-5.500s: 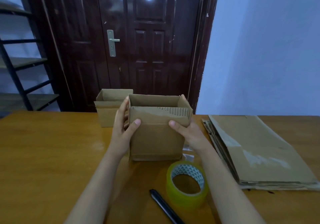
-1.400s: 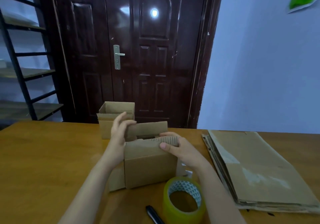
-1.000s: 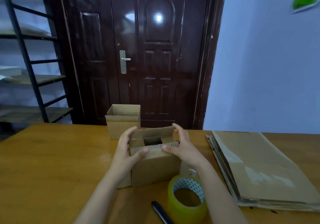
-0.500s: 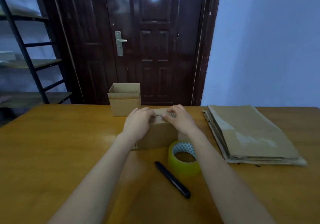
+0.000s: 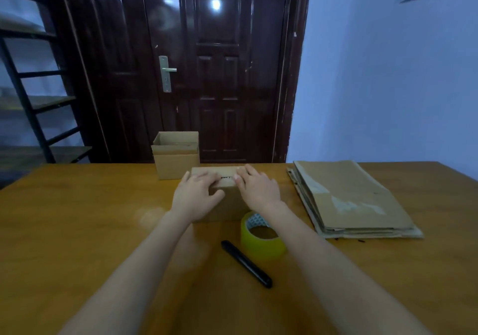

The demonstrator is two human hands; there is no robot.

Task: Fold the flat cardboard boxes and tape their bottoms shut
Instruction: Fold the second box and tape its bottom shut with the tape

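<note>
We see a small brown cardboard box (image 5: 224,204) standing near the middle of the wooden worktop (image 5: 77,218), its flaps folded flat on top. Our left hand (image 5: 194,194) lies over the box's left top edge, fingers (image 5: 207,177) stretched across the flaps and thumb against the near face. Our right hand (image 5: 258,189) presses flat on the right of the top, fingers straight, gripping nothing. Just beside the box at 5 o'clock stands a roll of yellowish clear tape (image 5: 261,239), and a black marker pen (image 5: 246,263) lies near it at 7 o'clock. At 11 o'clock from the held box sits a second brown cardboard box with an open top (image 5: 176,157). At 3 o'clock, apart from the box, a stack of flat brown cardboard sheets (image 5: 349,200) rests on the worktop.
</note>
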